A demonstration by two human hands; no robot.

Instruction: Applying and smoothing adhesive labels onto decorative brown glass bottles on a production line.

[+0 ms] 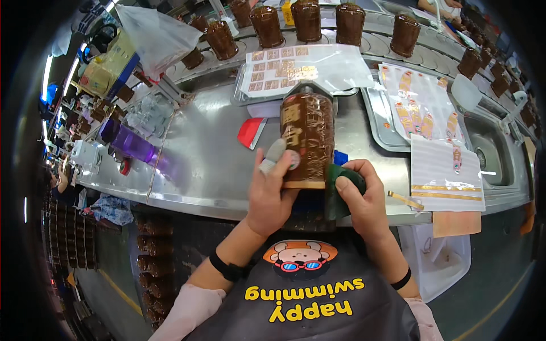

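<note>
A large brown glossy bottle [310,133] with raised lettering lies tilted over the near edge of the metal table, its neck pointing away from me. My left hand [272,196] grips its left side near the base, with a pale cover on one finger. A round sticker [292,159] shows on the bottle beside those fingers. In my right hand [364,196] is a dark green pad [340,196], pinched between thumb and fingers against the bottle's lower right side. Part of a blue thing [340,157] shows behind the bottle; its kind is hidden.
Sticker sheets lie on a metal tray [372,122] at right and another tray behind the bottle. A red-and-white scraper-like piece [251,133] lies left. Farther left is a purple bottle [128,142]. Brown bottles [307,21] line a conveyor at the back. A sink [488,150] is at right.
</note>
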